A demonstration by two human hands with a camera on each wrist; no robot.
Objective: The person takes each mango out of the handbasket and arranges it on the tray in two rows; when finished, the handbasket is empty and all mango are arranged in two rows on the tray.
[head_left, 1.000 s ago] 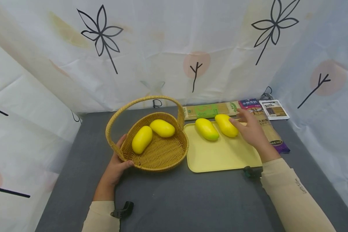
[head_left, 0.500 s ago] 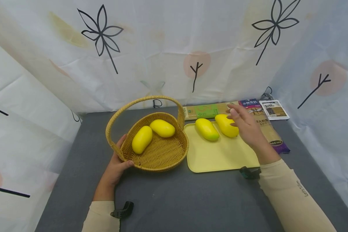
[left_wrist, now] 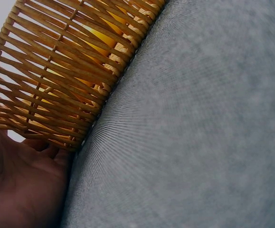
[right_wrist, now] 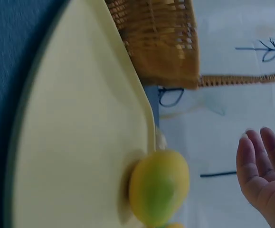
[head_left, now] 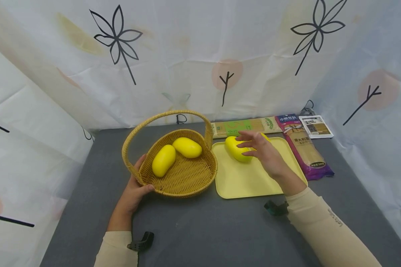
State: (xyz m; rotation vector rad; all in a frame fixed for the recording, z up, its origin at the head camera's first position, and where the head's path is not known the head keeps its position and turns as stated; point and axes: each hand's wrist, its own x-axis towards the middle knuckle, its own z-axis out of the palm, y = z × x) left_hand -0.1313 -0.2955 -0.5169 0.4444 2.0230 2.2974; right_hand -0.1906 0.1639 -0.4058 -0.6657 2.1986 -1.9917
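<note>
With its thumb on the near rim, my left hand (head_left: 133, 193) grips the left side of a wicker basket (head_left: 187, 187) that has a tall arched handle. Two yellow mangoes (head_left: 163, 160) lie inside the basket. My right hand (head_left: 264, 152) hovers over a pale yellow tray (head_left: 244, 185), fingers spread and holding nothing. Below its fingertips lies a mango (head_left: 234, 146) on the tray; a second mango (head_left: 265, 136) is mostly hidden behind the hand. In the right wrist view, the greenish end of a mango (right_wrist: 158, 187) faces the camera, apart from the fingers.
Behind the tray lies a long green-labelled noodle packet (head_left: 237, 127). To its right are a purple-ended packet (head_left: 302, 144) and a small white packet (head_left: 315, 126). The grey tabletop (head_left: 200, 230) extends in front, and a patterned curtain (head_left: 187, 55) stands behind.
My right hand has moved left, from beside the right-hand mango to above the left one, its fingers spreading. The left hand, basket and mangoes have stayed in place.
</note>
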